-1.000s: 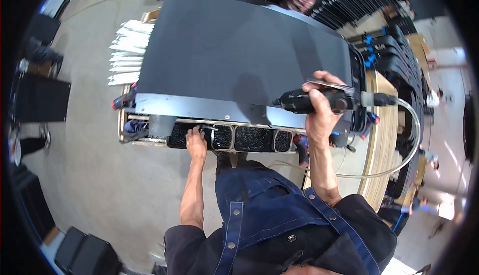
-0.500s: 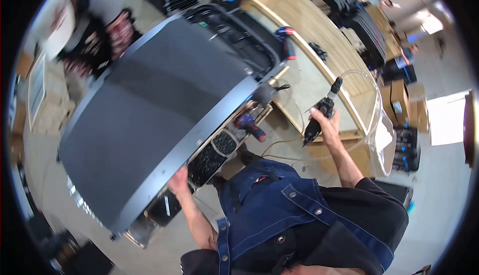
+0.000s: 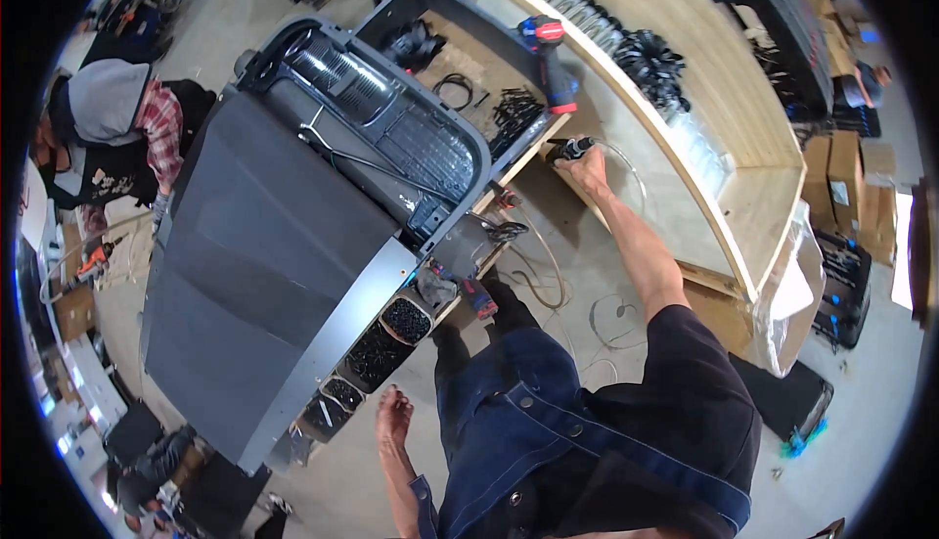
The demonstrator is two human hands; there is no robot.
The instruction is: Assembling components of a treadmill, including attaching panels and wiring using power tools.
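Observation:
My right hand (image 3: 587, 169) is closed around a black air tool (image 3: 567, 151) with a clear hose, at the edge of the wooden box; the tool's far end is hard to make out. My left hand (image 3: 394, 417), fingers curled, hovers beside the bins of small black parts (image 3: 377, 355); whether anything is in it is hidden. Ahead of me lies a large dark grey panel (image 3: 264, 236) with a silver edge, and beyond its right end is a black moulded frame (image 3: 391, 118).
A red and black cordless driver (image 3: 550, 60) lies on a grey tray (image 3: 518, 25). Another driver (image 3: 477, 294) hangs by the bins. A wooden box (image 3: 763, 187) stands right, holding bundled black parts (image 3: 650, 69). Hoses (image 3: 558, 285) trail on the floor. A person in plaid (image 3: 159, 128) works across the panel.
My right hand has carried the air tool forward and left to the box edge. The left hand has come off the panel's silver edge. My view has shifted, showing more of the tray.

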